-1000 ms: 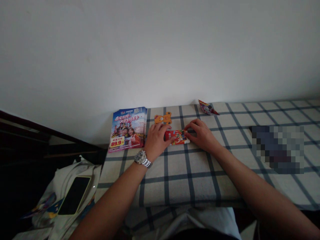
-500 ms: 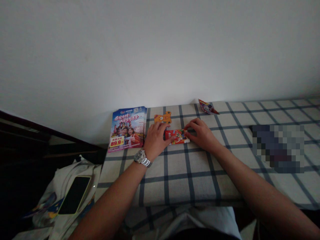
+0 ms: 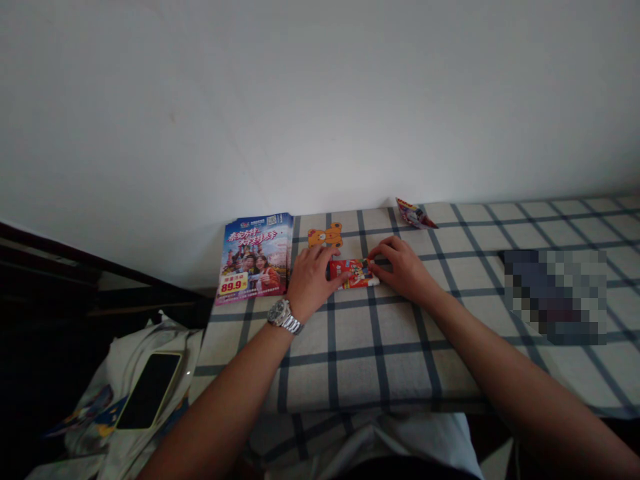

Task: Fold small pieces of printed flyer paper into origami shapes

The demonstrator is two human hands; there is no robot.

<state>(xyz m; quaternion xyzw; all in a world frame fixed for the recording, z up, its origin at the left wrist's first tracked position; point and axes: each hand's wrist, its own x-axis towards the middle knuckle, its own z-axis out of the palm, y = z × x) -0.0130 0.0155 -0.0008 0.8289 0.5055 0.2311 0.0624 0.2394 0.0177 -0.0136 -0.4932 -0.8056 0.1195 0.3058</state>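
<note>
Fingers [image 3: 382, 249] of the right hand [image 3: 404, 267] pinched the right end of one red packet [image 3: 354, 273], its left end gripped by the left hand [image 3: 311, 275], on the bench [image 3: 407, 353] (hold complete at both ends, release apparently outstanding, any tear indiscernible).

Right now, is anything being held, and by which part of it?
A red packet: the left hand holds its left end, and the right hand pinches its right end.

The left hand [image 3: 311, 277] and right hand [image 3: 400, 267] were bare, as were both forearms [image 3: 480, 353]. The left wrist wore a silver watch [image 3: 285, 316] with round, dark dial and linked bracelet. Pale grey cloth [image 3: 435, 433] covered the lap.
</note>
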